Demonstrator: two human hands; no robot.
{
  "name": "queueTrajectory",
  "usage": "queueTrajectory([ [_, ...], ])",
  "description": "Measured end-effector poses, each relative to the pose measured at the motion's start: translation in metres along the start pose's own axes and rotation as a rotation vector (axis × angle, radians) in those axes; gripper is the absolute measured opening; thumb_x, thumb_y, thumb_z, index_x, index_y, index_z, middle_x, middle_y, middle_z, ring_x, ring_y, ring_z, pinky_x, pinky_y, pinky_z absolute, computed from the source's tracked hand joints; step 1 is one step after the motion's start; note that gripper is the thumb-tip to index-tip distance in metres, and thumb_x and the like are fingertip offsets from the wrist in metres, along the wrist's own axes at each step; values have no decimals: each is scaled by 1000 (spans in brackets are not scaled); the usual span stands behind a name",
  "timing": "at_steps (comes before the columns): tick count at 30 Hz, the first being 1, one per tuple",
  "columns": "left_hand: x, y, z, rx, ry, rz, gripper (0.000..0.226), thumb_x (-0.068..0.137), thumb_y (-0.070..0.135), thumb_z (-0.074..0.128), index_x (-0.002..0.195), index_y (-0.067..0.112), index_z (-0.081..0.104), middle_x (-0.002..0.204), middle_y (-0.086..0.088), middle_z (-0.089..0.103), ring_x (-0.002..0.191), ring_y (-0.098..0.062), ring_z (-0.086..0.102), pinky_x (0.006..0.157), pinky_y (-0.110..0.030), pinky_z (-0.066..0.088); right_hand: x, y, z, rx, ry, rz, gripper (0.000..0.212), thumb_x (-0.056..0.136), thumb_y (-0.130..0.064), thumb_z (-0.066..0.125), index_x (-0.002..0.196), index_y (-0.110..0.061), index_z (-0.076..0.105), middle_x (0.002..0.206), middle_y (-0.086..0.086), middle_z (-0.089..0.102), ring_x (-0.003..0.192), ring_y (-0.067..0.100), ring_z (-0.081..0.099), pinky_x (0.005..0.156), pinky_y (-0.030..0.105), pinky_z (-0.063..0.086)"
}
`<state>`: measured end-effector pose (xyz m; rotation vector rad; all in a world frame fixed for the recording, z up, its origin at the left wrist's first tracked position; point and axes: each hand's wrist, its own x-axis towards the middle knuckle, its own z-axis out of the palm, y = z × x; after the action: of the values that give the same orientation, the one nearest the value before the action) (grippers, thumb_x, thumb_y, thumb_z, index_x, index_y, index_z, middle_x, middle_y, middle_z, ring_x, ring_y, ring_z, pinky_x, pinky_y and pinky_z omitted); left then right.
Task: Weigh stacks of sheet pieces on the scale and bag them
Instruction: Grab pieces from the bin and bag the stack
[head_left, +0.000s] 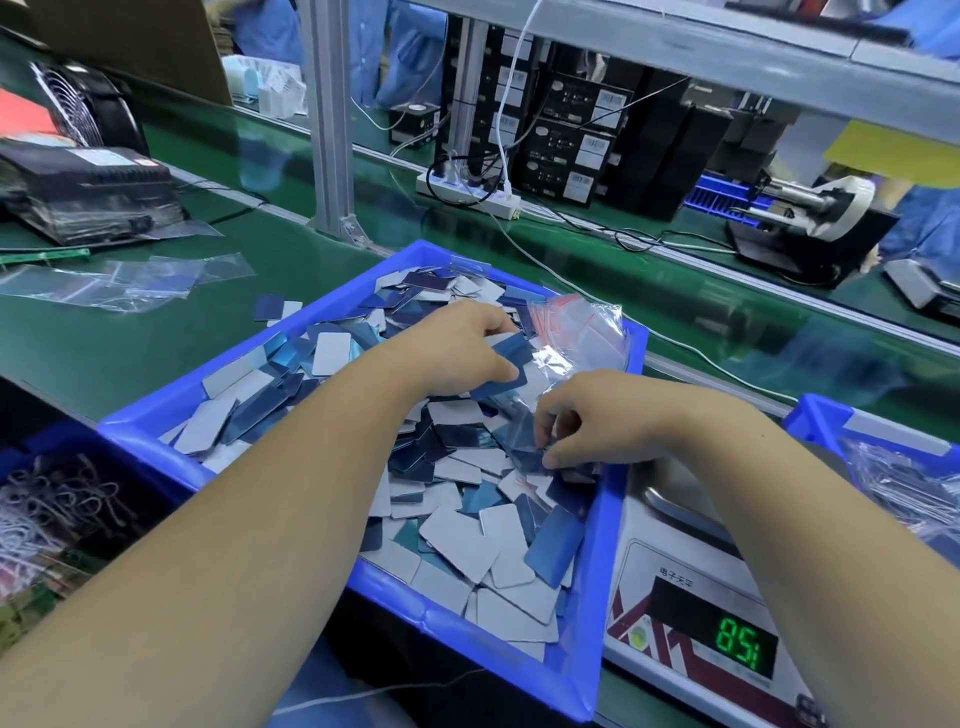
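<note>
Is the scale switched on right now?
On. The scale shows lit green digits on its display; the person's right forearm hides much of its pan.

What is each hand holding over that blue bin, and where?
Left hand pinches a blue sheet piece by its near edge. Right hand pinches a clear bag at its edge.

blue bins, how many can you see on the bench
3. The big blue bin of sheet pieces sits in the middle under both hands. A second is at the right edge behind the scale. A third, darker, is at the lower left, partly cut off.
</note>
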<state>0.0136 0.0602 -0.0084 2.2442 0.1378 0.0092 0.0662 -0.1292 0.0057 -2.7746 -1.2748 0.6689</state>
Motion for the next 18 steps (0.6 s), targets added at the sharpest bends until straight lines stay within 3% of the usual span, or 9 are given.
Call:
queueTrajectory([
  [3,-1,1,0,5,-9,2,15,88,26,74,86,33,61,91,7,68,70,-12,62,57,-25,43,1,0,0,-7,28,5,17,89,-46,67,81,-31,64,76,-15,63,70,0,56,62,20,40],
  [6,-1,1,0,8,-14,12,17,88,25,74,85,34,60,89,11,64,73,-9,58,59,-26,40,5,-2,5,-66,89,-4,11,91,-40,65,90,-31,60,84,-15,58,76,0,51,64,21,38],
  [9,-2,0,0,7,-12,8,19,89,24,73,83,34,58,84,19,59,72,-6,56,59,-25,38,8,-6,10,-136,76,13,8,92,-33,63,91,-29,57,89,-9,58,85,15,52,72,28,40],
  [14,0,-1,-2,-40,62,-20,11,88,23,73,86,28,64,88,4,69,71,-13,61,58,-26,43,10,-11,10,-223,47,49,19,95,-21,52,77,-26,51,87,-2,58,87,23,52,75,35,45],
  [16,1,-2,-2,-60,71,-26,12,88,23,73,86,28,63,88,5,68,69,-11,61,57,-25,41,10,-10,8,-227,106,80,24,96,-21,48,72,-26,45,83,0,54,83,24,50,70,35,42],
  [18,1,-2,-3,-65,100,-41,13,89,24,72,94,30,62,94,8,66,72,-10,60,57,-26,40,12,-7,3,-220,252,155,20,95,-18,46,75,-21,49,84,4,57,81,26,49,66,31,38],
])
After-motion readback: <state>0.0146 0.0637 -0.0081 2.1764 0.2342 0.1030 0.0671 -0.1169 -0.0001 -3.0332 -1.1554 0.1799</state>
